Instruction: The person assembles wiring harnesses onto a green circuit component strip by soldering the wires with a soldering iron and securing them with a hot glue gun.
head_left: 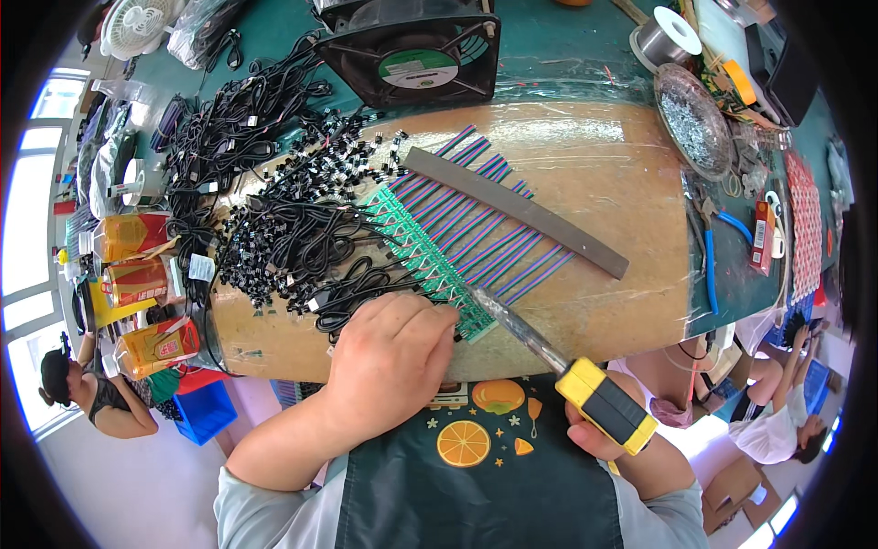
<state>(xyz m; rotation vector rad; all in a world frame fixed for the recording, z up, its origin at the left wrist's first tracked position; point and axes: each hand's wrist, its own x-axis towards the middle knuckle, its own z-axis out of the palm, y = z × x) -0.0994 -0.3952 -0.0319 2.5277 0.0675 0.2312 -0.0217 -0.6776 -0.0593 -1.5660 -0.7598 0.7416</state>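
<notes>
My right hand (593, 434) is wrapped round the yellow and black handle of a soldering iron (526, 337). Its metal tip reaches the near end of a green strip of circuit boards (416, 247). Beside that end, my left hand (393, 352) is closed, with its fingertips hidden behind the knuckles; what it pinches does not show. Black cables (361, 291) run to the boards' left side. Striped ribbon wires (485, 252) fan out from their right side, and a long grey-brown bar (517, 210) lies across them.
A black fan (416, 73) stands at the back. Heaped cables (224, 137) cover the left. To the right are a solder spool (672, 37), a metal dish (693, 123) and blue-handled pliers (710, 261). Bottles (160, 346) line the left edge. Other people sit at both sides.
</notes>
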